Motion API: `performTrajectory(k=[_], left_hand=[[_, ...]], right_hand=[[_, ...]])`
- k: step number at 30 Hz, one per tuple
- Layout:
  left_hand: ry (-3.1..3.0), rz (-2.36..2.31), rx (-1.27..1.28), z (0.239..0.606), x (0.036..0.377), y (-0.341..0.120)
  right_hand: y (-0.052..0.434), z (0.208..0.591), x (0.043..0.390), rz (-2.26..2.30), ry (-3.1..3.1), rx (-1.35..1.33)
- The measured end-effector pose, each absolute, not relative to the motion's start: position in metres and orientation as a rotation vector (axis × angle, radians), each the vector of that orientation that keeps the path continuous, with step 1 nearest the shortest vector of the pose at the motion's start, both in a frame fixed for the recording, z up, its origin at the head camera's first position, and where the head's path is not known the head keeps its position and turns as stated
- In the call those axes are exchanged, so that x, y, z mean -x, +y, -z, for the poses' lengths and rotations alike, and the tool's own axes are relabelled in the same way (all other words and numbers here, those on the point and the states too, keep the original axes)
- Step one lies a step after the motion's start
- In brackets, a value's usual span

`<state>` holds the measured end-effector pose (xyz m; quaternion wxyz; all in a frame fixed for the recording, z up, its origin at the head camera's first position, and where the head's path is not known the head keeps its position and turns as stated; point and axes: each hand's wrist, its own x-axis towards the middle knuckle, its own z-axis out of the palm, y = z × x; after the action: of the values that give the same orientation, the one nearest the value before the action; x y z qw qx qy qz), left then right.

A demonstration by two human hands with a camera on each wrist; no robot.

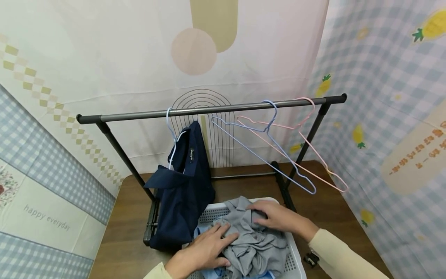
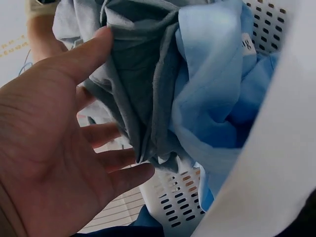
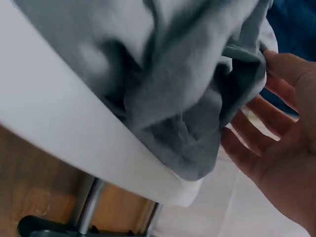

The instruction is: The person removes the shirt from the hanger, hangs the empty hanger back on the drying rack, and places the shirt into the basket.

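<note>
A crumpled grey garment lies heaped in a white perforated basket. My left hand rests on its left side with fingers spread. In the left wrist view, the thumb of my left hand touches the grey cloth, and the other fingers extend loosely beside it. Across the heap, my right hand touches the cloth's upper right part. The right wrist view has my right hand with fingers lightly bent against the edge of the grey fabric. Light blue cloth shows beneath the grey.
Behind the basket stands a black-and-metal clothes rack. A navy garment hangs at its left on a light blue hanger. Two bare hangers, one blue and one pink, hang at right. A small black object lies on the wooden table.
</note>
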<state>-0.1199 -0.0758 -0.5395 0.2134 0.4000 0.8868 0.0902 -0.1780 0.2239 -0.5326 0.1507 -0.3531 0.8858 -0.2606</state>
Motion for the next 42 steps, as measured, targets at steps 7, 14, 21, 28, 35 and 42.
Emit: performTrajectory(k=[7,14,21,28,35,42], left_hand=[[2.466,-0.225,-1.110,0.542,0.117,-0.074],[2.436,-0.204,-1.008,0.545,0.119,-0.072],[2.544,-0.218,-0.910,0.533,0.117,-0.070],[2.650,-0.247,-1.129,0.509,0.107,-0.074],[2.721,-0.371,-1.452,0.487,0.094,-0.077],[2.871,-0.490,-1.640,0.451,0.080,-0.086]], right_hand=[[0.225,0.526,0.135,0.542,2.350,0.933],[0.218,0.539,0.131,0.411,2.217,0.770],[0.212,0.552,0.147,0.378,2.162,0.720],[0.220,0.550,0.147,0.441,2.176,0.715],[0.224,0.529,0.146,0.522,2.225,0.740],[0.219,0.501,0.151,0.635,2.301,0.814]])
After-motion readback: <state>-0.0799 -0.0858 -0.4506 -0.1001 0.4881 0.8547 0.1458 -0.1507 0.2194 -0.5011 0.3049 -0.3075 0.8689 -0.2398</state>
